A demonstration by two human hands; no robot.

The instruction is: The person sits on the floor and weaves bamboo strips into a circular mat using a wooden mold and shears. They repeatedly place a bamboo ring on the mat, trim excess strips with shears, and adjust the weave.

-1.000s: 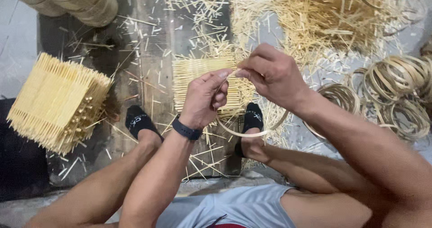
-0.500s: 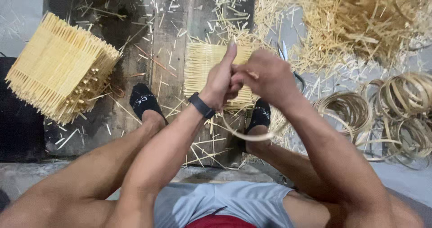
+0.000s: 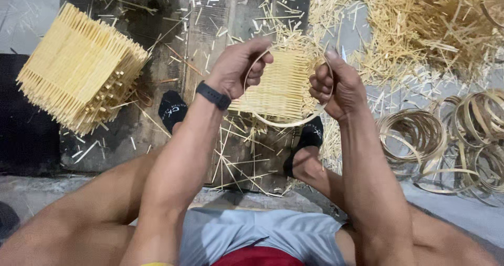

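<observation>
My left hand (image 3: 237, 67) and my right hand (image 3: 333, 83) each grip one side of a thin bamboo hoop (image 3: 286, 122), holding it up as a ring in front of me. The left wrist wears a dark band. Through and behind the ring lies a flat woven bamboo mat (image 3: 281, 82) on the wooden board. My two feet in black socks rest on the board, one to the left (image 3: 172, 110) and one below the ring (image 3: 307, 140).
A stack of woven bamboo mats (image 3: 79, 66) sits at the left. A heap of loose bamboo slivers (image 3: 415, 24) fills the upper right. Several coiled bamboo hoops (image 3: 451, 135) lie at the right. Splinters litter the wooden board (image 3: 210, 30).
My hands were close together working the strip; they have moved apart and now hold the hoop open as a ring. The view has shifted slightly.
</observation>
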